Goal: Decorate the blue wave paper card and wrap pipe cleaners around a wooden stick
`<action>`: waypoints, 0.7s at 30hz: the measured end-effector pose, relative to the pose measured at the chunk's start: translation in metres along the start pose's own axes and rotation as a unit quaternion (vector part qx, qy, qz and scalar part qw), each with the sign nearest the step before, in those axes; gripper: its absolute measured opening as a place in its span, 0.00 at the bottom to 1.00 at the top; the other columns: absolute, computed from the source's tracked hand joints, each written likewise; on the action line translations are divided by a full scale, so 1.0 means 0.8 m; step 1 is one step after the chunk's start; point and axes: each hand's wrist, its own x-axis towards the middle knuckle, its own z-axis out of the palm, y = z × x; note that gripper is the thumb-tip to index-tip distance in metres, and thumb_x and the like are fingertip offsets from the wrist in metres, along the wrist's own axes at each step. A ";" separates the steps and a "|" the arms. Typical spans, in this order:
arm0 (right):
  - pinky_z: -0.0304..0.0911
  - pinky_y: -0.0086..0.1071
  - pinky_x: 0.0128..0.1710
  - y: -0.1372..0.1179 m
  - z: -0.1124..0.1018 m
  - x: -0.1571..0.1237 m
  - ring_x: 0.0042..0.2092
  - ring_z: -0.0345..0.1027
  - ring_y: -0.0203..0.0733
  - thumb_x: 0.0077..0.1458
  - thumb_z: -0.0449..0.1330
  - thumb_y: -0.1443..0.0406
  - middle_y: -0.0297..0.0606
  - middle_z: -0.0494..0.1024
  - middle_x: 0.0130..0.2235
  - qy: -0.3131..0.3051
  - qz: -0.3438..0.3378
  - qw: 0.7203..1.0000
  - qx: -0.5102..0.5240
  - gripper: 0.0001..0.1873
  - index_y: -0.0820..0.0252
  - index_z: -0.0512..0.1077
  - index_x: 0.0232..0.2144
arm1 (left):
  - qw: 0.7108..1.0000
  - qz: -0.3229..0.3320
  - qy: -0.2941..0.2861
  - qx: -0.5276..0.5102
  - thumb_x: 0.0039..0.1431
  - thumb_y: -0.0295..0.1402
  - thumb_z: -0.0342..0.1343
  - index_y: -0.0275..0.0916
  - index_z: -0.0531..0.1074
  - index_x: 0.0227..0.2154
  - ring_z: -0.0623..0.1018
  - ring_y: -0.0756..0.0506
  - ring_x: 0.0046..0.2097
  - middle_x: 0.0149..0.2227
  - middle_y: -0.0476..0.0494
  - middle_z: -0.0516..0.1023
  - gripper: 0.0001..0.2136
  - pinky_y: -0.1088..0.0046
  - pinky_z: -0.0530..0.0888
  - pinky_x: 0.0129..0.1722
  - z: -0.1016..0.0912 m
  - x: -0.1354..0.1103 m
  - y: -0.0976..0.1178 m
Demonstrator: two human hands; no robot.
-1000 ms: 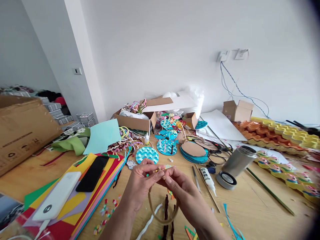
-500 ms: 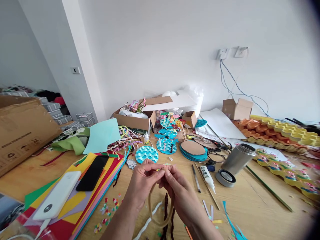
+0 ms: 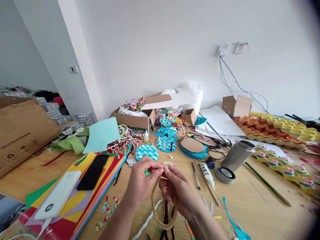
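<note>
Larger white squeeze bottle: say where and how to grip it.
Probably best: pinch the bottle across its broad body from above. It lies on its side, nozzle towards the camera, a stick close at left and a round lid at right.

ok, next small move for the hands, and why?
Probably steady the tan loop with the left hand and give its top a small twist with the right hand. Both hands pinch it there, close together, and the rest hangs below. The grip hides any join, so a twist seems a reasonable way to secure it.
</note>
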 end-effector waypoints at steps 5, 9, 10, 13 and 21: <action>0.32 0.18 0.12 0.001 -0.010 0.005 0.15 0.41 0.22 0.49 0.65 0.60 0.22 0.57 0.17 -0.069 0.056 0.995 0.048 0.15 0.60 0.63 0.28 | 0.999 0.031 -0.015 0.033 0.54 0.29 0.57 0.37 0.74 0.26 0.72 0.49 0.32 0.27 0.48 0.72 0.04 0.75 0.69 0.34 -0.003 -0.001 0.000; 0.32 0.18 0.11 -0.001 -0.019 0.008 0.16 0.40 0.21 0.48 0.66 0.62 0.24 0.61 0.19 -0.091 0.082 0.990 0.074 0.14 0.62 0.64 0.27 | 0.996 0.050 -0.044 0.061 0.57 0.30 0.55 0.37 0.72 0.26 0.71 0.50 0.32 0.27 0.48 0.71 0.06 0.75 0.68 0.34 -0.009 -0.002 -0.002; 0.32 0.18 0.11 -0.001 -0.019 0.008 0.16 0.39 0.21 0.48 0.66 0.62 0.24 0.61 0.19 -0.095 0.083 0.990 0.070 0.14 0.62 0.65 0.27 | 0.995 0.058 -0.051 0.070 0.58 0.30 0.55 0.37 0.72 0.26 0.71 0.50 0.33 0.27 0.47 0.71 0.06 0.76 0.67 0.34 -0.010 -0.002 -0.002; 0.34 0.18 0.12 -0.004 -0.019 0.007 0.16 0.40 0.21 0.45 0.68 0.62 0.25 0.62 0.18 -0.084 0.075 0.992 0.057 0.15 0.64 0.66 0.25 | 0.989 0.085 -0.061 0.103 0.59 0.31 0.53 0.37 0.72 0.27 0.70 0.49 0.33 0.27 0.47 0.71 0.07 0.75 0.66 0.35 -0.013 -0.002 -0.005; 0.33 0.20 0.10 -0.007 -0.019 0.005 0.14 0.43 0.20 0.49 0.64 0.56 0.31 0.69 0.20 -0.119 0.087 0.989 -0.028 0.18 0.67 0.70 0.24 | 0.973 0.140 -0.068 0.170 0.61 0.31 0.52 0.37 0.71 0.27 0.70 0.48 0.33 0.27 0.46 0.71 0.08 0.74 0.65 0.34 -0.015 -0.002 -0.008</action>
